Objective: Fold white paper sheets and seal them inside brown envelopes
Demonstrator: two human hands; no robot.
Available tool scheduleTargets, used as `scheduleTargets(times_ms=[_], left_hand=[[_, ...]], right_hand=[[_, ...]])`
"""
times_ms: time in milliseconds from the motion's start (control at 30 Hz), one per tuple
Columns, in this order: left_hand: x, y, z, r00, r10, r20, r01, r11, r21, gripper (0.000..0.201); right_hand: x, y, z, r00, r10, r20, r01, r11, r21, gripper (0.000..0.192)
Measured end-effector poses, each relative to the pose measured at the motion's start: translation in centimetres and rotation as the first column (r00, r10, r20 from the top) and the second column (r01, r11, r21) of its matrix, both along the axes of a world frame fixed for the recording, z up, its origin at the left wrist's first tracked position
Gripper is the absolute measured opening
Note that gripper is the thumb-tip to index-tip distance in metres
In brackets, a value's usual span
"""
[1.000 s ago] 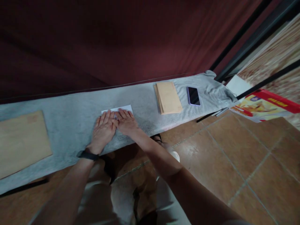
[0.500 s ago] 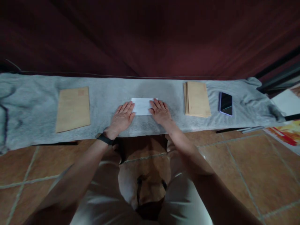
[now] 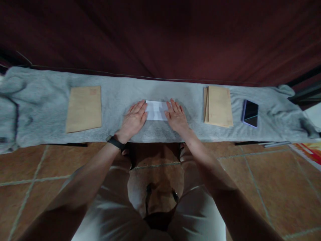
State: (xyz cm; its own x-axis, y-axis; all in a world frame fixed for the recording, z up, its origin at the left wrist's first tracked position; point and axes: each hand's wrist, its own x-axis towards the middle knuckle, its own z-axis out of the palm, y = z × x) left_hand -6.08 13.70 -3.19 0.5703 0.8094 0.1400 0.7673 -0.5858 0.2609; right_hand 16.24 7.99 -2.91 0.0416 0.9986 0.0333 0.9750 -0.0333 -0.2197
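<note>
A folded white paper (image 3: 155,109) lies flat on the grey cloth (image 3: 50,137) covering a long narrow table. My left hand (image 3: 133,120) rests palm down on the paper's left end, fingers spread. My right hand (image 3: 177,117) presses flat on its right end in the same way. A black band sits on my left wrist. Neither hand grips anything.
A single brown envelope (image 3: 84,108) lies to the left, a stack of brown envelopes (image 3: 219,105) to the right, and a dark phone (image 3: 250,113) beyond it. A dark red curtain hangs behind the table. Brown floor tiles run below, with a coloured box edge at far right.
The view swung from the right to straight on. My hands, together on the paper a second ago, slid apart to its two ends, uncovering the white middle.
</note>
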Motion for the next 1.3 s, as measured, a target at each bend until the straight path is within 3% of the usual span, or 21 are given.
scheduleTargets(times_ms=[167, 333, 733, 1033, 1300], left_hand=[[2.2, -0.1, -0.6, 0.995, -0.099, -0.026, 0.098, 0.995, -0.02, 0.059], [3.3, -0.1, -1.6, 0.996, -0.041, -0.078, 0.038, 0.999, -0.031, 0.061], [2.5, 0.4, -2.2, 0.997, 0.031, -0.067, -0.033, 0.999, -0.022, 0.066], [3.1, 0.2, -2.4, 0.996, 0.091, -0.023, -0.091, 0.996, 0.0, 0.066], [3.1, 0.3, -2.7, 0.994, 0.093, -0.062, -0.089, 0.994, 0.066, 0.065]], right_hand=[[-2.2, 0.1, -1.5, 0.993, 0.108, -0.051, -0.109, 0.994, -0.026, 0.056], [-1.8, 0.1, -2.3, 0.992, 0.097, -0.075, -0.098, 0.995, -0.009, 0.056], [2.4, 0.0, -0.9, 0.985, -0.164, -0.044, 0.163, 0.986, -0.025, 0.059], [2.0, 1.2, -0.7, 0.941, -0.225, -0.253, 0.229, 0.973, -0.015, 0.035], [1.7, 1.8, -0.4, 0.845, -0.386, -0.369, 0.359, 0.922, -0.144, 0.034]])
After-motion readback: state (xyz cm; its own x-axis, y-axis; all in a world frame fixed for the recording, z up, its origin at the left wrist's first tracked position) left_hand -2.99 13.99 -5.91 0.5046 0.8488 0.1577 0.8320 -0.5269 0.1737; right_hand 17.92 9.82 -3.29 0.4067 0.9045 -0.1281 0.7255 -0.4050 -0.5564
